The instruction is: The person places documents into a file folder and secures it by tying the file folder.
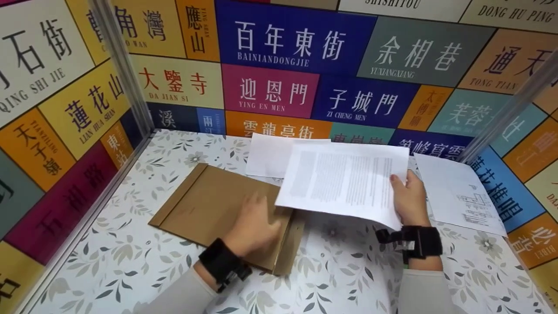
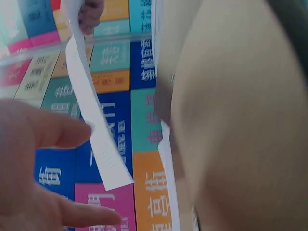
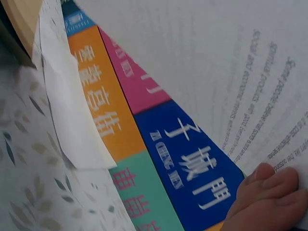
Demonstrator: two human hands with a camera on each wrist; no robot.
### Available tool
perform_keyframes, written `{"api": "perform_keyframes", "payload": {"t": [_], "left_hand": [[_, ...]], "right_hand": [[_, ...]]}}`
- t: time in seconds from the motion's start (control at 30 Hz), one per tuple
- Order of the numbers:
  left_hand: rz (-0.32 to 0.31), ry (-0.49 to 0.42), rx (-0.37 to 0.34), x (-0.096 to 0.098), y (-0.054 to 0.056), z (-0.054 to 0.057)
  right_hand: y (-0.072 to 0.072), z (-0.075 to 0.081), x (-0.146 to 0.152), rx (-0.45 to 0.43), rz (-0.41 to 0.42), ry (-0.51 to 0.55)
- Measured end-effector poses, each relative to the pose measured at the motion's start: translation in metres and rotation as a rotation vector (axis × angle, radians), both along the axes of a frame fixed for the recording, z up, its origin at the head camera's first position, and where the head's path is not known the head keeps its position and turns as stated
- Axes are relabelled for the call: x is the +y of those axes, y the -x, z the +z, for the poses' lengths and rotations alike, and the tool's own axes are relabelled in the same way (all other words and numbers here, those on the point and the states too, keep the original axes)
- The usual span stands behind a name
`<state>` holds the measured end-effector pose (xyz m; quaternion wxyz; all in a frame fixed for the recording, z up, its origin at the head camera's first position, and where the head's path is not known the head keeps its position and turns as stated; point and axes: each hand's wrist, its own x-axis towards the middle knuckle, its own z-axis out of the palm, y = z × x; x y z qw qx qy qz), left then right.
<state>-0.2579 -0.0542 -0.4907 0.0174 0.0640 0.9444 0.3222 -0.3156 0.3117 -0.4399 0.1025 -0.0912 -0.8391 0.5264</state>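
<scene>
My right hand [image 1: 412,200] pinches a printed sheet of paper [image 1: 344,176] by its right edge, with the thumb on top. The sheet is raised above the table and slants, its text facing up. In the right wrist view, curled fingers [image 3: 276,192] show at the edge of the paper [image 3: 202,72]. My left hand [image 1: 255,224], slightly blurred, is over a brown cardboard folder [image 1: 209,196] with folded edge strips. In the left wrist view, its thumb and finger [image 2: 91,216] are spread apart with nothing between them, beside the brown board [image 2: 240,120].
Behind the held sheet lies another white paper [image 1: 266,157]. A sheet with a printed drawing [image 1: 462,192] lies at the right. The table [image 1: 117,244] has a leaf-patterned cover. Panels with colourful street-name signs [image 1: 296,39] enclose the back and sides.
</scene>
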Motion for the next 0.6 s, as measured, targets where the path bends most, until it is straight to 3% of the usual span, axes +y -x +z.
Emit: {"api": "perform_keyframes", "payload": {"t": [0.1,0.2,0.3,0.5,0.6], "left_hand": [[-0.1,0.171,-0.072,0.012,-0.01,-0.007],[-0.164,0.317,-0.082,0.018,-0.016,-0.015],[-0.201,0.397,-0.08,0.02,-0.017,-0.021],[-0.22,0.408,-0.08,0.02,-0.017,-0.026],[-0.223,0.357,-0.079,0.019,-0.014,-0.026]], "right_hand": [[-0.001,0.001,0.016,0.001,-0.054,-0.011],[-0.003,0.003,0.03,-0.005,-0.097,0.008],[-0.006,0.006,0.042,-0.015,-0.127,0.037],[-0.013,0.009,0.059,-0.036,-0.162,0.133],[-0.016,0.007,0.061,-0.036,-0.159,0.151]]}}
